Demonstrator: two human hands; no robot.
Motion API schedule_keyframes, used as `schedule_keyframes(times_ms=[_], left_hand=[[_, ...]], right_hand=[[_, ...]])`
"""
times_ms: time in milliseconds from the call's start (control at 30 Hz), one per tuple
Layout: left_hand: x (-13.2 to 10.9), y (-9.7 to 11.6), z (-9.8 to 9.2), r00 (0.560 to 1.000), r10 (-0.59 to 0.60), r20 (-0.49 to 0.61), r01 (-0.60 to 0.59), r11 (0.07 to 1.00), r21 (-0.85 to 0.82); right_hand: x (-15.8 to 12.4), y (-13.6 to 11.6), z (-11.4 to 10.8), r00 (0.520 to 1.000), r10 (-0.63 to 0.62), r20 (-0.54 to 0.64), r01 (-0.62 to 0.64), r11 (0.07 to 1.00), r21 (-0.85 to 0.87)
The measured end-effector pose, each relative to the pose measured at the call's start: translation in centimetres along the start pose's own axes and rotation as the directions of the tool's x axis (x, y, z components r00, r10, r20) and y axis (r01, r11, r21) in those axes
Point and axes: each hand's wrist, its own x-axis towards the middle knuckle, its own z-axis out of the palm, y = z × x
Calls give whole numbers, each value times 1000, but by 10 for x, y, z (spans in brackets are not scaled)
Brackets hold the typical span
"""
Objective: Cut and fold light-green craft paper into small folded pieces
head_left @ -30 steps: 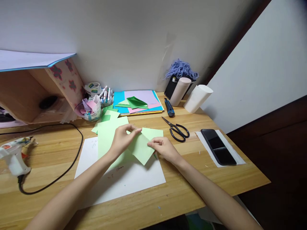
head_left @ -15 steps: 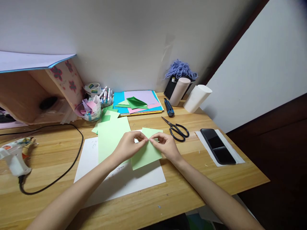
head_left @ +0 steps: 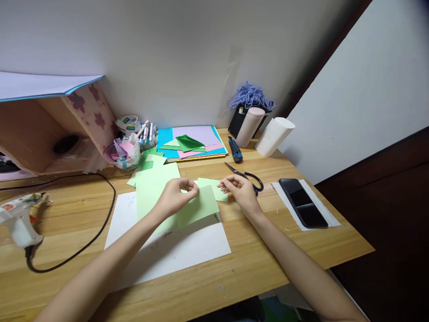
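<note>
In the head view, my left hand (head_left: 179, 194) pinches the top edge of a light green paper square (head_left: 197, 208), held tilted just above the desk. My right hand (head_left: 241, 192) is off to its right with fingers loosely curled and a little apart; I see nothing between them. Behind that hand lies a pair of black-handled scissors (head_left: 253, 179), partly covered by it. Another light green paper piece (head_left: 212, 183) lies between the hands. Under my left hand are a larger light green sheet (head_left: 150, 188) and a white sheet (head_left: 201, 250) with faint writing.
A glue gun (head_left: 20, 219) with a black cord lies left. At the back are a cup of scraps (head_left: 124, 154), markers (head_left: 147, 134), a stack of coloured paper (head_left: 164, 138) and a blue utility knife (head_left: 235, 150). A phone (head_left: 303, 203) lies right, below a white roll (head_left: 275, 136).
My right hand has let go of the green paper square and moved right, towards the scissors. My left hand keeps the square, which has shifted slightly left and tilted.
</note>
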Motion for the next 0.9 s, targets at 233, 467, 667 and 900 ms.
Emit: schedule_keyframes(times_ms=[233,467,667,900], left_hand=[[1,-8,9,993,19,115,-13,998,-57],[1,-10,8,989,2,145,-5,1000,16],[7,-14,-6,973,-19,231,18,1000,7],[12,-15,-26,991,-56,118,52,998,36]], right_hand=[[-14,-1,18,937,67,344,-83,996,29],[-15,1,17,964,112,241,-111,994,-16],[-8,-3,6,983,118,138,-117,993,-17],[1,-2,-10,991,134,22,-134,990,31]])
